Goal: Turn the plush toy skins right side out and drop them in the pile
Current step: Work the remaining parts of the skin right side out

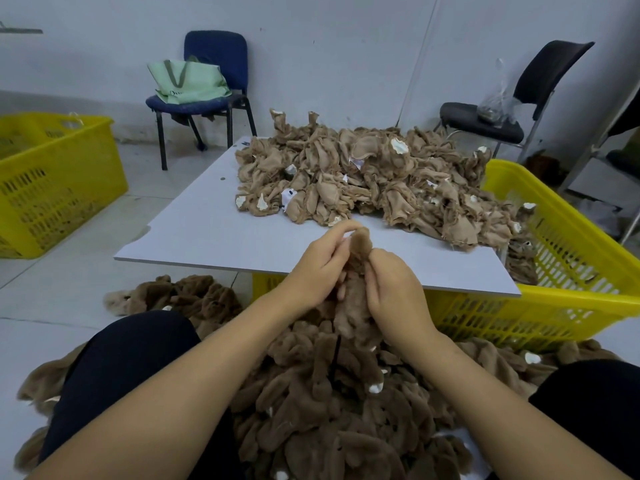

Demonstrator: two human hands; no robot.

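Fingers: left hand (320,268) and right hand (394,289) both curled, pinching one brown plush skin (356,296) between them; left fingertips at its furry upper tip, right thumb and fingers on its neck just below.
Held skin: at centre frame, upright over the near edge of the white board (207,230), fur side out at the top; lower part hangs onto the heap below.
Finished pile (329,403): at 6 o'clock, between the person's knees, furry brown skins, some with white patches.
Unturned heap (363,178): at 12 to 2 o'clock on the board, tan backing side out.
Right yellow crate (568,271): at 3 o'clock, partly under the board; a few skins visible inside.
Left yellow crate (52,181): at 9 o'clock; contents cannot be told.
Blue chair (214,77): at 11 o'clock, bearing a green tote bag (188,81).
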